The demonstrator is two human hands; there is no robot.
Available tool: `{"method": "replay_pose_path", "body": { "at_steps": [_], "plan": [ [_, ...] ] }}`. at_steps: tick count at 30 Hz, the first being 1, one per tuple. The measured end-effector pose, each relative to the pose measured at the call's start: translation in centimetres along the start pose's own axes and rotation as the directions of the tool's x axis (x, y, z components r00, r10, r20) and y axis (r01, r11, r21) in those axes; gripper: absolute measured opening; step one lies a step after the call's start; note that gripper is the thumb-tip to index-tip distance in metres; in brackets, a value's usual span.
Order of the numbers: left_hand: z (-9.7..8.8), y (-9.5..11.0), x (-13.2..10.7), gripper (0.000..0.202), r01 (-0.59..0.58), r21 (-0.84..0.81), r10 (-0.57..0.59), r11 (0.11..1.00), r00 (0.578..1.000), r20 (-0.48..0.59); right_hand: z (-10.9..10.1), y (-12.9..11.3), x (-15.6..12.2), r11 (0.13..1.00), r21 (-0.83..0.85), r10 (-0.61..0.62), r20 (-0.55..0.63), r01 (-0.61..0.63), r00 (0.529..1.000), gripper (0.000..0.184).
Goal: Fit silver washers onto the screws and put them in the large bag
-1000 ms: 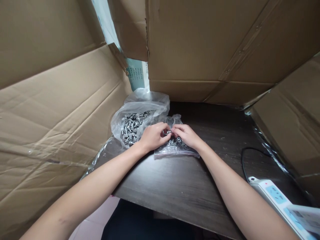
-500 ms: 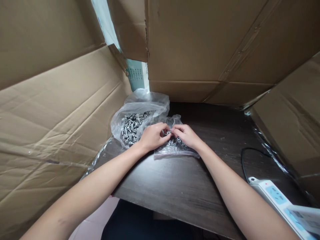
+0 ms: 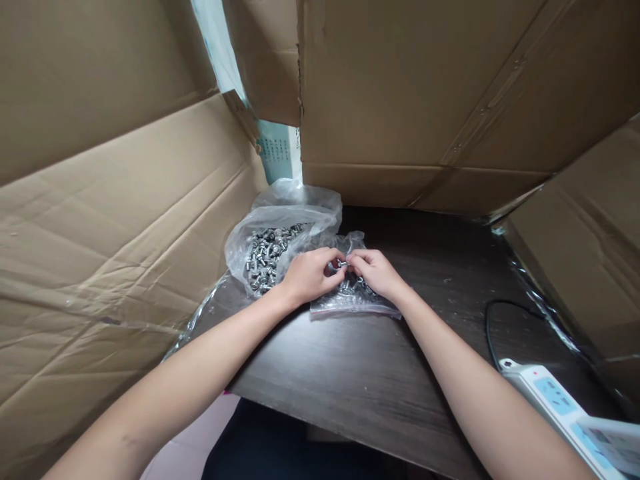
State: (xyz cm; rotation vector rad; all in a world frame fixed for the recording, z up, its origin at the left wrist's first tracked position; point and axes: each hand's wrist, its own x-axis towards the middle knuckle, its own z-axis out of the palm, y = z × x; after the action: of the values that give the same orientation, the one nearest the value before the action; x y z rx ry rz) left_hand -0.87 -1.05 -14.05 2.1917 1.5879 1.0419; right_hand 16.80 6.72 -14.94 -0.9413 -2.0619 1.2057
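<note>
My left hand (image 3: 311,273) is closed, thumb and forefinger pinching a small silver bolt (image 3: 342,264). At the bolt's end, the closed fingertips of my right hand (image 3: 376,272) press together; whatever small piece they hold is hidden. Both hands are just above a flat clear zip bag (image 3: 350,310) with several small metal pieces (image 3: 346,288) on it or in it, including ring-shaped ones near my right palm. Left of my left hand, an open clear plastic bag (image 3: 237,243) holds a heap of silver bolts (image 3: 267,253).
The dark wooden table (image 3: 310,367) is walled by cardboard on the left (image 3: 125,220), back (image 3: 400,87) and right (image 3: 590,253). A white power strip (image 3: 545,393) with a black cable (image 3: 487,327) lies at the right, by my right forearm.
The whole view has shifted slightly, so everything sits a little further right. Both hands keep their pinch at the bolt, and slightly more of it shows between them.
</note>
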Motion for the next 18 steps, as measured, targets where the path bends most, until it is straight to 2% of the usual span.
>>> {"method": "replay_pose_path", "body": {
  "at_steps": [8,14,18],
  "plan": [
    [-0.22,0.23,0.00,0.013,0.024,0.007,-0.024,1.000,1.000,-0.007,-0.20,-0.55,-0.30,1.000,-0.026,0.015,0.050,-0.014,0.999,0.039],
    [-0.13,0.08,-0.05,0.011,0.025,0.013,-0.024,1.000,1.000,-0.011,-0.47,-0.72,-0.27,1.000,0.020,-0.019,0.097,0.017,0.995,0.022],
    [-0.06,0.00,-0.05,0.011,0.020,0.014,-0.019,1.000,1.000,-0.014,-0.37,-0.44,-0.29,1.000,0.005,-0.010,0.095,0.009,0.995,0.031]
  ]
}}
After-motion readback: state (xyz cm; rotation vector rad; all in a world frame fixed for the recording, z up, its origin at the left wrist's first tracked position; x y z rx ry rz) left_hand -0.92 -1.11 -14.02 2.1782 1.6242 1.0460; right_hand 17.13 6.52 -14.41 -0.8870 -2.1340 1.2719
